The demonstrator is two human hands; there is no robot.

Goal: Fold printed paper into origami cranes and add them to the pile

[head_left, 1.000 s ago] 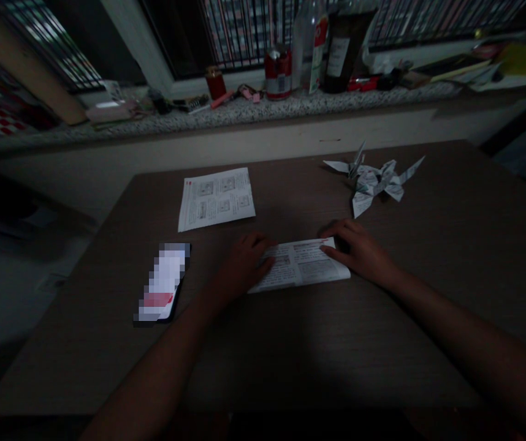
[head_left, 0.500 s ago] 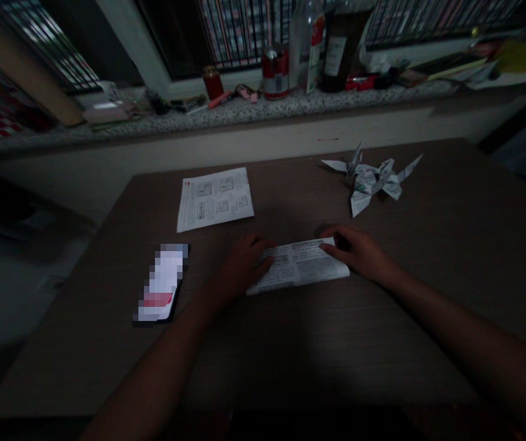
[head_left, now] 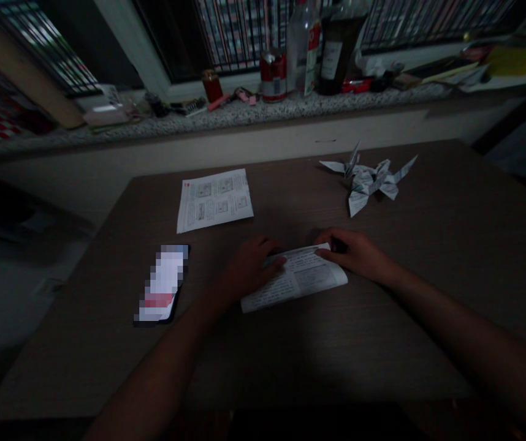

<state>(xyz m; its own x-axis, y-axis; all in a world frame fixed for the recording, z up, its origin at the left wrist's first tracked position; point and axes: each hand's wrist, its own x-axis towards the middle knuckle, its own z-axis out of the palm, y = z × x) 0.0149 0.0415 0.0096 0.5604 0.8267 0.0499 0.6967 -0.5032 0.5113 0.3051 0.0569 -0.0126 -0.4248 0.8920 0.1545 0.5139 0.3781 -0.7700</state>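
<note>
A folded sheet of printed paper point(head_left: 311, 277) lies on the table in front of me, its lower right edge curving up a little. On its left part rests my left hand point(head_left: 256, 266), the thumb on top and the other fingers at the far edge. The upper right corner is pinched by my right hand point(head_left: 350, 250), thumb above and fingers behind. What lies under the fold is hidden.
Folded paper cranes point(head_left: 371, 180) stand at the back right of the table point(head_left: 281, 361). A printed sheet point(head_left: 216, 201) lies at the back left, with a phone point(head_left: 164, 282) nearer me. Bottles, a red can point(head_left: 273, 75) and small items line the windowsill point(head_left: 189, 125).
The folded paper has turned slightly, its left end coming nearer to me, and its near edge now bows more. My left hand has shifted right over it; my right hand keeps its pinch.
</note>
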